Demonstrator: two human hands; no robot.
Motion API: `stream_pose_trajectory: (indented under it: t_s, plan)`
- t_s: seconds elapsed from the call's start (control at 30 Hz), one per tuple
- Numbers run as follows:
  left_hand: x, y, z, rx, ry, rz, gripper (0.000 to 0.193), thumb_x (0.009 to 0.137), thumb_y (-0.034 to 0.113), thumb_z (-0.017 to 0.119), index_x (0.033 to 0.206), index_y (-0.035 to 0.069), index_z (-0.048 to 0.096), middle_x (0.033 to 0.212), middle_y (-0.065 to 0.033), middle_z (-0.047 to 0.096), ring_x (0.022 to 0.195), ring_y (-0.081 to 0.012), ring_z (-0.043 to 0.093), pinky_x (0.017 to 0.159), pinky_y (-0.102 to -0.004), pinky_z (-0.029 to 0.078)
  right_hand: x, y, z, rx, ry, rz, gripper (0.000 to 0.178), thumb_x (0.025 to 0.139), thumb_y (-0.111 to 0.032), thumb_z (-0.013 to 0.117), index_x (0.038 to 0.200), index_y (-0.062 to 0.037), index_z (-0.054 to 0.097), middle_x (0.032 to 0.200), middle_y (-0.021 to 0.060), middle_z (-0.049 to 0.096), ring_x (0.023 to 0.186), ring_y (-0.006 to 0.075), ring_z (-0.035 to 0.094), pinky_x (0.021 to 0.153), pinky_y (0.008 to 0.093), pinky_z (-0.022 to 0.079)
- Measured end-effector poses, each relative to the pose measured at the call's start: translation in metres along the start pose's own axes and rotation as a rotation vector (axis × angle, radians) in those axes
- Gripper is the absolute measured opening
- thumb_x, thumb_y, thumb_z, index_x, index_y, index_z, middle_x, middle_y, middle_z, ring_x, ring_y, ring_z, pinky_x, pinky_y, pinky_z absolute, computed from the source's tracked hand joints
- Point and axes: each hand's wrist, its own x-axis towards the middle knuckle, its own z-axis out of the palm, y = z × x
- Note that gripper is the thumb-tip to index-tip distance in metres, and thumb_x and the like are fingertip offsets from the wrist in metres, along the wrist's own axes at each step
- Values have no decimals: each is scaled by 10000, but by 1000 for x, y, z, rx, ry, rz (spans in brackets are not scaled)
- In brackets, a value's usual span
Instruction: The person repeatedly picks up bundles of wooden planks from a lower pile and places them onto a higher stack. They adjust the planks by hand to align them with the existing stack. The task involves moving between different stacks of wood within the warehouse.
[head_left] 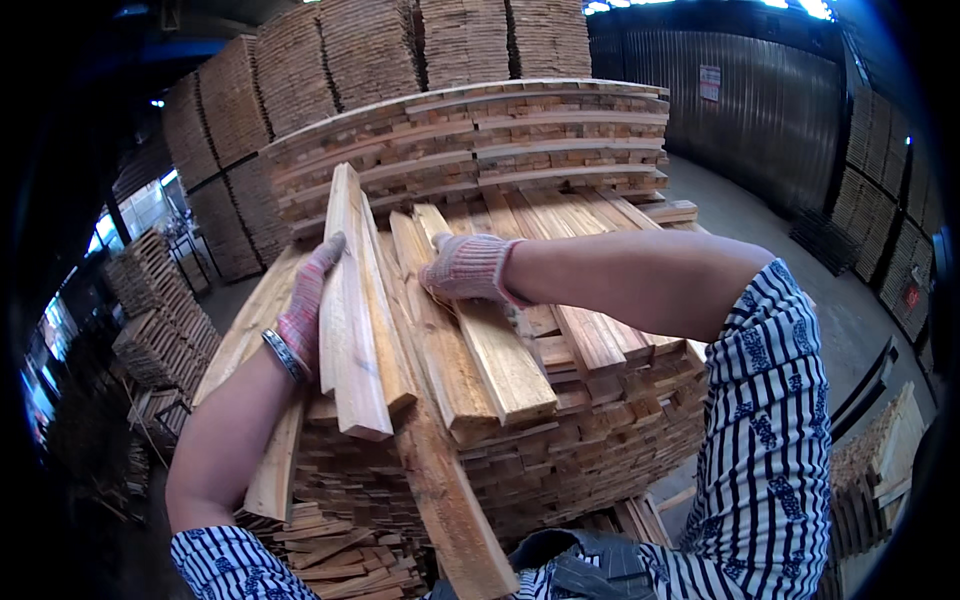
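Observation:
My left hand (312,300), in a pinkish knit glove, is closed against the left side of a pair of pale wooden boards (352,330) that stand tilted above the pile. Its thumb shows at the boards' upper edge, while the other fingers are hidden. My right hand (468,268), gloved alike, wraps over a yellowish wooden board (505,365) to the right. Beside that one lies another board (440,350). Below them, a rough-edged long plank (450,500) slants toward my body.
Layered lumber (480,130) rises behind the boards, with tall stacks (370,55) farther back. Loose offcuts (345,560) lie low in front. A concrete floor (720,190) and a corrugated metal wall (740,100) are at right. Another wood stack (165,300) stands at left.

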Motion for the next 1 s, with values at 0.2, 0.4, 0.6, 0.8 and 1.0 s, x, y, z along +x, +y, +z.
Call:
stream_pose_trajectory:
  t_s: [0.2,0.4,0.6,0.8,1.0]
  plan:
    - [8,-2,4,-136,-102,53,629,931,480,566,1321,-13,541,1130,-236,674,926,-359,705,858,-475,593,10,10,-8,140,-77,-84,496,777,-295,731,1119,60,681,986,206,724,854,259,701,723,391,550]
    - [13,-2,-7,-39,-179,43,665,942,482,562,1394,2,481,1217,-234,637,1017,-344,687,910,-473,580,28,42,-4,392,-153,-320,545,833,-365,688,1176,55,637,1023,143,661,915,243,635,774,390,511]
    - [3,-2,16,-41,-221,67,661,938,474,557,1399,8,476,1208,-229,636,1014,-338,686,911,-466,582,16,16,0,-77,32,-93,843,931,-679,450,1414,10,485,1376,275,553,1251,382,570,1080,412,430]
    - [-20,24,34,-33,-187,368,706,947,482,531,1435,-16,419,1255,-230,603,1095,-344,653,975,-461,550,-5,-27,-46,730,-33,-270,936,931,-721,439,1471,41,363,1469,283,437,1231,355,581,1000,440,517]
    - [-47,68,71,134,-206,594,768,945,558,506,1497,43,366,1408,-194,511,1277,-304,530,1083,-436,449,-41,-68,-60,844,171,-412,1042,772,-545,790,1391,158,333,1269,297,573,1156,322,621,930,379,548]
